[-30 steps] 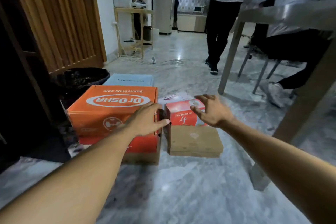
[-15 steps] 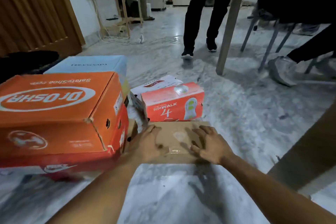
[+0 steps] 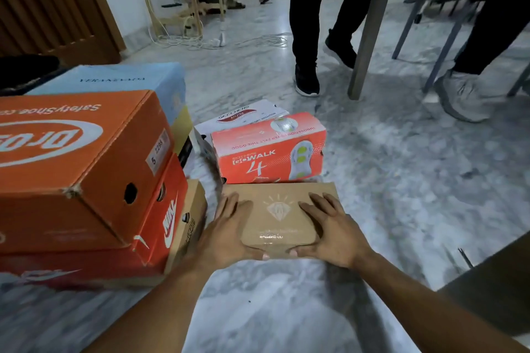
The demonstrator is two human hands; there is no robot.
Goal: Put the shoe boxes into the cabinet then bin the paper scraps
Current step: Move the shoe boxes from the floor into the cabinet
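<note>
Plainly the brown box is stiff cardboard with a glossy taped lid, probably light, and both hands are clamped on it, left hand and right hand a little apart, fingers laid over the top and thumbs hooked at the near edge, a sound hold, I judge, since flat palms alone might slide. It sits on the polished marble floor, close against a red shoe box just beyond the hands, with a stack under an orange box just beside the left hand. Farther off, a table leg, other people's feet and loose cables crowd the floor.
</note>
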